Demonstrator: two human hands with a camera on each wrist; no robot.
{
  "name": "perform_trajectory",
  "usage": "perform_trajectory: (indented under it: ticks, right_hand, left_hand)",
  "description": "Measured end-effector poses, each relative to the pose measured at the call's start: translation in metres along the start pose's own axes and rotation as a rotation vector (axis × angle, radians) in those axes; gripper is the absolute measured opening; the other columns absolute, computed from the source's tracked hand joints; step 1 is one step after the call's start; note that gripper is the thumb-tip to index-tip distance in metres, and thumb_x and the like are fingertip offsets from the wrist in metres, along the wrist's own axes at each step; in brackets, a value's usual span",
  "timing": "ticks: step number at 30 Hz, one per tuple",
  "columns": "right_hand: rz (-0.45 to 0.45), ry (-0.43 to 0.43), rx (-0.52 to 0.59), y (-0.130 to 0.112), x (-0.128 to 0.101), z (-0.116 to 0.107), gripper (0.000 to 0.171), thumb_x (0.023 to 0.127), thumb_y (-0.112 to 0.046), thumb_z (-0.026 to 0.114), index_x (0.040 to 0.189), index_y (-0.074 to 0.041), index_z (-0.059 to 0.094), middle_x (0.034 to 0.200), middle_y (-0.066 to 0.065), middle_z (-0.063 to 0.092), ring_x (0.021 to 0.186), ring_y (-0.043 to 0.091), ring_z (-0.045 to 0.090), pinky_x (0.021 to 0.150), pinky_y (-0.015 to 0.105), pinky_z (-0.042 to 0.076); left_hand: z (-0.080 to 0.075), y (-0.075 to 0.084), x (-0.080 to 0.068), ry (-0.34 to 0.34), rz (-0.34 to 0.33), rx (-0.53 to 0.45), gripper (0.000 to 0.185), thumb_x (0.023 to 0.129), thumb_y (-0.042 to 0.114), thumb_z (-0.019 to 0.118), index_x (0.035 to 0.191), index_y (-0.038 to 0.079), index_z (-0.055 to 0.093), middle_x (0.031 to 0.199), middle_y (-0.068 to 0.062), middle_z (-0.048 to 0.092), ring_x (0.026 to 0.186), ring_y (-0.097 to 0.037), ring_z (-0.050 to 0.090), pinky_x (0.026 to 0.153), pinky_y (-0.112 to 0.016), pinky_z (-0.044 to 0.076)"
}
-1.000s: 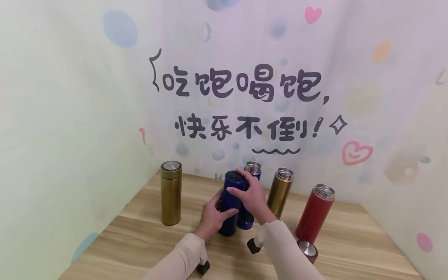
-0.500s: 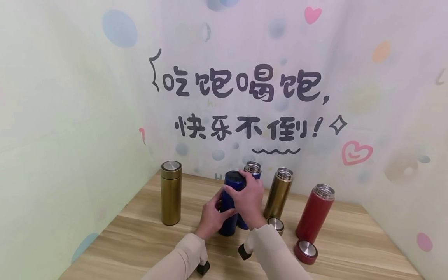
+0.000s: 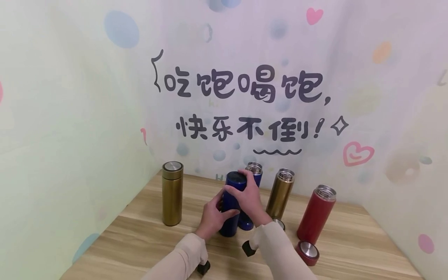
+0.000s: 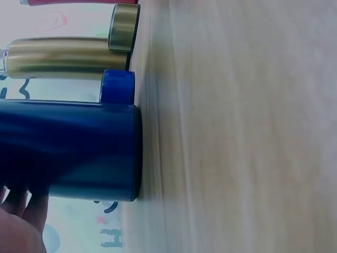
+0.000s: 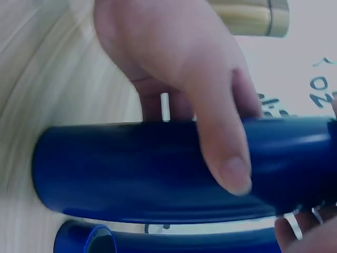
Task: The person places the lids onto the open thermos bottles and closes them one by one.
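Note:
A dark blue thermos [image 3: 229,227] stands upright on the table in the middle of the head view. My left hand [image 3: 211,217] grips its body; in the right wrist view the thumb [image 5: 229,163] of that hand lies across the blue wall. At the top, my right hand [image 3: 250,196] holds the lid end, fingers and thumb around its sides. Just behind stands a second blue thermos [image 3: 259,179] without its lid, partly hidden by my right hand. A blue lid [image 4: 118,87] sits on the table beside the held thermos.
A gold thermos [image 3: 172,202] with its lid on stands to the left. On the right are an uncapped gold thermos [image 3: 281,194] and an uncapped red thermos [image 3: 316,214]. Near them lie a gold lid [image 3: 280,224] and a red lid [image 3: 308,253]. A printed cloth [image 3: 224,50] hangs behind the table.
My right hand turns at the lid end, its wrist swinging left and then slightly back right. The left hand keeps its grip, and the blue thermos stays in place.

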State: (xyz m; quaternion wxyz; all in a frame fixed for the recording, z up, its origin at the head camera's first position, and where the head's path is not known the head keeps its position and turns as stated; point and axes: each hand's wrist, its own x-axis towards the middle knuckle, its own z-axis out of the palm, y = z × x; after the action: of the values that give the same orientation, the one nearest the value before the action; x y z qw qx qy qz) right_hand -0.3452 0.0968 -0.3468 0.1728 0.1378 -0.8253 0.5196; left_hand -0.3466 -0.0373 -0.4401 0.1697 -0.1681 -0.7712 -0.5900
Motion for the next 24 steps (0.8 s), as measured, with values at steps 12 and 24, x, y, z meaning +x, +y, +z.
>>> perform_trajectory:
  ticks: [12,24]
  right_hand:
    - [-0.049,-0.301,0.118,0.013,0.013,-0.037,0.061,0.089,-0.020,0.072,0.144,-0.020,0.048,0.139,0.010,0.052,0.120,0.031,0.053,0.100,0.055,0.041]
    - [-0.022,0.007,-0.153,0.003,-0.001,-0.013,0.065,0.078,-0.043,0.081,0.136,-0.026,0.058,0.120,0.014,0.050,0.104,0.031,0.051,0.087,0.056,0.050]
  left_hand:
    - [0.000,0.000,0.002,-0.054,0.030,-0.088,0.080,0.083,0.025,0.079,0.150,0.009,0.037,0.137,-0.015,0.054,0.116,-0.029,0.059,0.096,-0.046,0.048]
    - [0.000,-0.003,0.001,-0.019,0.030,-0.072,0.081,0.083,0.027,0.079,0.150,0.008,0.037,0.134,-0.018,0.056,0.116,-0.030,0.059,0.095,-0.047,0.048]
